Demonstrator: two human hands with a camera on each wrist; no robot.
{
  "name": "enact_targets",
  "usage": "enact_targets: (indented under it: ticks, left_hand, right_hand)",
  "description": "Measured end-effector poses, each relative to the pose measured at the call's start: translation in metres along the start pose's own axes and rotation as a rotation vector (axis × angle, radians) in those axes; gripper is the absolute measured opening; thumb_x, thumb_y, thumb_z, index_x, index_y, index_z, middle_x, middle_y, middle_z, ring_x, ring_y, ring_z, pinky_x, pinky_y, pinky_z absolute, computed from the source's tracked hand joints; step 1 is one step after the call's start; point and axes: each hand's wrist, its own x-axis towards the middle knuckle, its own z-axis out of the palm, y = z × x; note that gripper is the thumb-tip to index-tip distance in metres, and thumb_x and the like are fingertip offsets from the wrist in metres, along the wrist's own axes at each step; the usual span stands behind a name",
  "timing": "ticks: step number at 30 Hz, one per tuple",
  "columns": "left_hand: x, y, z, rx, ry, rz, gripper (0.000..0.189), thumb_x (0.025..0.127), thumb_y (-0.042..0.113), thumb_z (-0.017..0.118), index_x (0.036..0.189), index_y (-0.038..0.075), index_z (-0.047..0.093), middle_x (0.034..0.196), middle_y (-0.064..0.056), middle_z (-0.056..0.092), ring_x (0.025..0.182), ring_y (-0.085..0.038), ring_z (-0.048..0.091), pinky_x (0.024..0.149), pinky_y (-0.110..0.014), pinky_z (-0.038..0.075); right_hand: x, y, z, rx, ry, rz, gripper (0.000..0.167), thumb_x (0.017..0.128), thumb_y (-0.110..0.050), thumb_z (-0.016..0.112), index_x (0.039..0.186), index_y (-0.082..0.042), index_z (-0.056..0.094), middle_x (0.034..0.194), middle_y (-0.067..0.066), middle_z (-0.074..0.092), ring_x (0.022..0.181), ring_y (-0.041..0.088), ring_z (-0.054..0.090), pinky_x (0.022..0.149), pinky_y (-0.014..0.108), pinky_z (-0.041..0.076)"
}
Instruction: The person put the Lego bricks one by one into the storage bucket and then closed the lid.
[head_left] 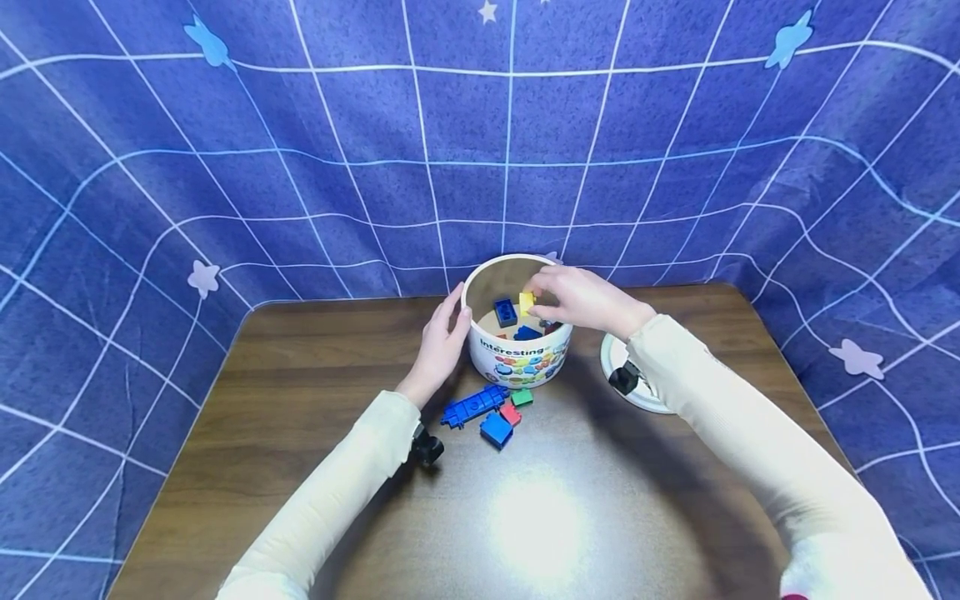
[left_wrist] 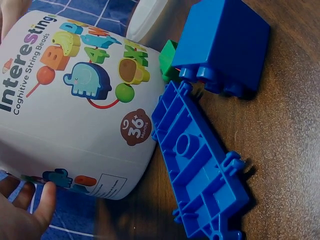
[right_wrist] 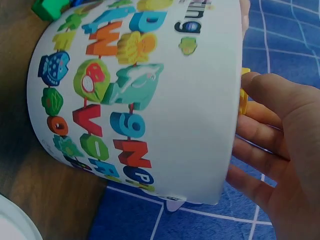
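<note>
Desk (head_left: 337, 358): wood-grained, glossy under glare. Tub (head_left: 517, 367): white, smooth, cylindrical, printed with colourful shapes; left hand (head_left: 438, 342) laid unclenched against its wall. Ribbed strip (head_left: 474, 406): blue plastic, by its base. Yellow block (head_left: 526, 302): small, angular, pinched by right hand (head_left: 581, 296) at the tub's mouth, partly finger-covered. Blocks inside (head_left: 506, 312): partly hidden.

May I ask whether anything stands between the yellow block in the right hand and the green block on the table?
Yes: the near tub wall stands between the yellow block and the green block outside.
</note>
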Motion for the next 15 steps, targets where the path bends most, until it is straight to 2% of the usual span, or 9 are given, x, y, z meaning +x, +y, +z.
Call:
enact_targets:
  ticks: [7, 15]
  left_hand:
    - [0.000, 0.001, 0.000, 0.004, -0.003, -0.005, 0.054, 0.111, 0.030, 0.048, 0.163, 0.016, 0.038, 0.164, -0.012, 0.041, 0.151, -0.028, 0.038, 0.122, -0.047, 0.036]
    - [-0.001, 0.003, -0.001, 0.003, -0.005, -0.007, 0.054, 0.112, 0.030, 0.048, 0.163, 0.016, 0.038, 0.164, -0.012, 0.040, 0.152, -0.029, 0.037, 0.122, -0.048, 0.035]
  right_hand:
    - [0.014, 0.012, 0.004, -0.006, -0.016, 0.023, 0.023, 0.097, -0.022, 0.075, 0.111, -0.005, 0.074, 0.108, 0.009, 0.071, 0.100, 0.029, 0.067, 0.089, 0.044, 0.056]
    - [0.027, 0.016, 0.003, 0.017, -0.019, 0.048, 0.022, 0.097, -0.022, 0.075, 0.108, -0.003, 0.073, 0.108, 0.012, 0.070, 0.098, 0.032, 0.066, 0.089, 0.046, 0.056]
